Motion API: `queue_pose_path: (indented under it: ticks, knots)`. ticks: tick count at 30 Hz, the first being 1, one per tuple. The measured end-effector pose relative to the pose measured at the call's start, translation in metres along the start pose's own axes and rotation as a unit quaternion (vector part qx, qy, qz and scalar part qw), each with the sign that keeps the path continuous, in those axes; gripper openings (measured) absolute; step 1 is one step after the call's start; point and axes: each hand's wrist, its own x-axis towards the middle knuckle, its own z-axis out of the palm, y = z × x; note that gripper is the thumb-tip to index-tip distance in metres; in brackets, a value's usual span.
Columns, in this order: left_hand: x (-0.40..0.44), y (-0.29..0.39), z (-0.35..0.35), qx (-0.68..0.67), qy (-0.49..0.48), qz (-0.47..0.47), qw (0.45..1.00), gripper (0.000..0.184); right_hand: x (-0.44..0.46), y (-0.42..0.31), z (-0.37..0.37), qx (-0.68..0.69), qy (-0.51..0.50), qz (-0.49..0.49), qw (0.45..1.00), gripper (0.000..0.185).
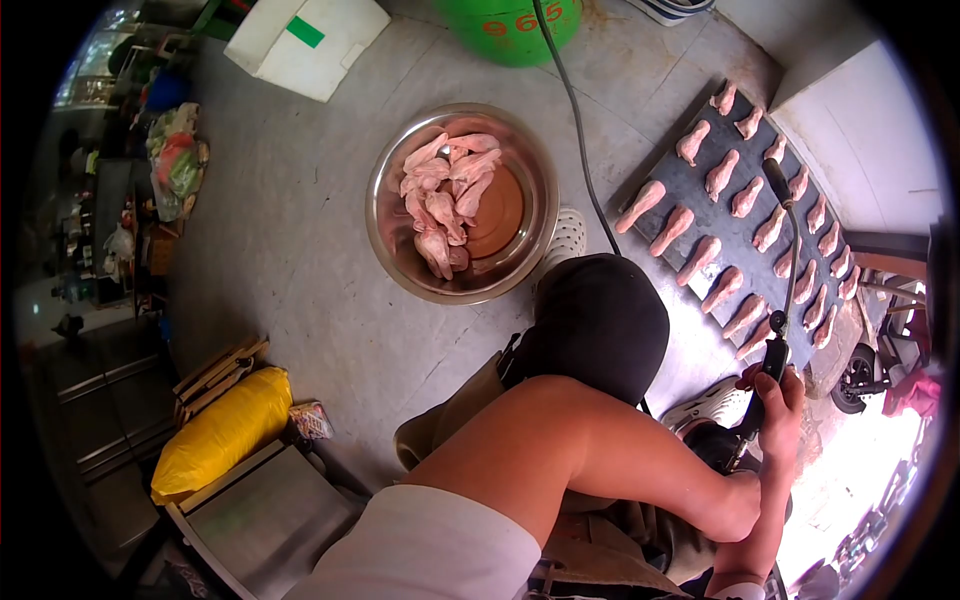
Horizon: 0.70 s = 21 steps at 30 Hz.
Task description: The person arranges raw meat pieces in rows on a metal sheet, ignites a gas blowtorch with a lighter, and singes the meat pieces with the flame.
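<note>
Your right hand (780, 408) grips the black handle (770, 365) of a long, thin metal torch; the fingers close around the handle. Your left forearm crosses in front of your body, and your left hand (738, 507) lies against the right forearm; you cannot tell how its fingers stand. The torch's metal tube (796, 250) extends over a dark grey, flat rectangular board (680, 148), and its black cylindrical head (776, 180) is above the raw, pink poultry drumsticks (720, 176) arranged in rows there. Contact between head and meat cannot be determined.

A round, shiny stainless-steel bowl (378, 215) stands on the grey floor (290, 210), holding a heap of similar pieces (445, 205). A black hose (583, 140) passes in front of a green cylinder with red numerals (505, 45) and runs toward your dark-clothed knee (600, 320).
</note>
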Motion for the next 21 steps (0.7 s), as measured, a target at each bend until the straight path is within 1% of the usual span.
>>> queue_pose_path:
  ticks: [4, 7, 9, 13, 21]
  knots:
    - [-0.001, 0.000, -0.006, 0.005, 0.005, 0.014, 1.000, 0.023, -0.001, -0.003, 0.002, -0.012, 0.014, 0.009, 1.000, 0.022]
    - [0.001, -0.003, 0.004, 0.007, 0.013, 0.004, 1.000, 0.023, 0.000, -0.003, 0.002, -0.012, 0.017, 0.005, 1.000, 0.022]
    - [0.001, -0.001, 0.002, 0.012, 0.009, -0.004, 1.000, 0.023, 0.001, -0.002, 0.003, -0.009, 0.014, -0.004, 1.000, 0.021]
    - [0.001, 0.001, -0.008, 0.003, 0.002, 0.009, 1.000, 0.022, 0.001, 0.001, 0.002, -0.007, 0.002, -0.017, 1.000, 0.021]
    - [0.000, 0.003, -0.022, -0.003, 0.000, 0.023, 1.000, 0.022, 0.001, -0.007, 0.005, 0.007, 0.008, 0.013, 1.000, 0.021]
